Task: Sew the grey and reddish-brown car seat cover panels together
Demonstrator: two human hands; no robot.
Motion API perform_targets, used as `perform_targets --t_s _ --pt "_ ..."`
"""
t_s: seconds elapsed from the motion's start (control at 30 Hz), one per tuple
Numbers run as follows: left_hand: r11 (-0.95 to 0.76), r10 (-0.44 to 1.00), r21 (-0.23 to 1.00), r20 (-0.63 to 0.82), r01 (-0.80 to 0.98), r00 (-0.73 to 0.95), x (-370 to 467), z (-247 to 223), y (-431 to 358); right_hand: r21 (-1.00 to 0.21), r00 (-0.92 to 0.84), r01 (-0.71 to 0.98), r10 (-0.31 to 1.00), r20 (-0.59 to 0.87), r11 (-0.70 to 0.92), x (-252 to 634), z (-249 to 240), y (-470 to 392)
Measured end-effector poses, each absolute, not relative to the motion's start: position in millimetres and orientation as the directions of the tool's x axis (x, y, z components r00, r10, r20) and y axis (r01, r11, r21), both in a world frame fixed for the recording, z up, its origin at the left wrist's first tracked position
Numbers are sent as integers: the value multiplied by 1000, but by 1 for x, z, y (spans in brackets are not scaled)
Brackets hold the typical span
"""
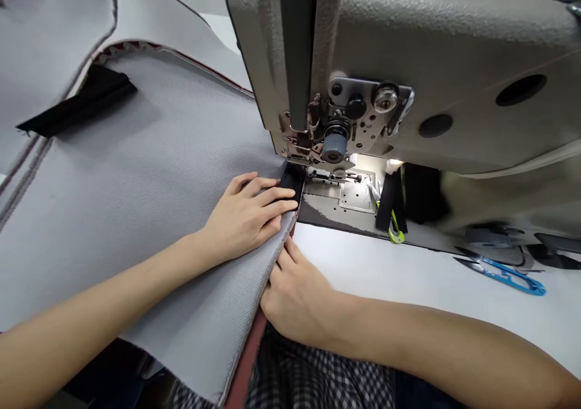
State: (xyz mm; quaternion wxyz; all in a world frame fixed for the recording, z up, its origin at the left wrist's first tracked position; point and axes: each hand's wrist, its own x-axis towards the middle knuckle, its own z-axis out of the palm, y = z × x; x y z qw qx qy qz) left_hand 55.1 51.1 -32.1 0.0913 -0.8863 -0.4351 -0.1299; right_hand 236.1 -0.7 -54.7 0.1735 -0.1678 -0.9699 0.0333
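A large piece of grey fabric (172,143) with a dark red underside lies across the left and runs up to the sewing machine (436,52). My left hand (245,218) rests flat on it, fingers stretched toward the machine's presser foot area. Its fingertips touch a black fabric strip (294,180) at the fabric's right edge, beside the needle area. Lower down, my right hand (299,297) is closed on that same edge, with its fingertips partly hidden. The needle itself cannot be made out.
Another black strip (86,100) lies on the fabric at upper left. Right of the needle plate (358,194) are green-handled snips (396,230) and black strips (388,200). Blue thread snips (508,273) lie on the white table (385,270).
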Motion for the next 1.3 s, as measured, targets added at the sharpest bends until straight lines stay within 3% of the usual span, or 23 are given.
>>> perform_targets --t_s 0.5,0.77,0.87,1.07,1.3 --pt "-577 781 1 294 817 551 58 -32 75 -190 -873 364 405 272 912 236 -60 18" --pt "-668 671 -136 315 732 671 56 -29 76 -96 -883 370 382 273 924 237 -60 15" --pt "-669 667 -132 329 732 668 56 -31 74 -76 -898 370 377 226 926 239 -54 6" --pt "-685 656 -101 344 721 672 54 -29 69 -137 -925 278 303 227 951 240 -46 -13" --pt "-679 673 -108 303 726 674 54 -30 68 -179 -922 273 310 233 945 235 -52 -15"
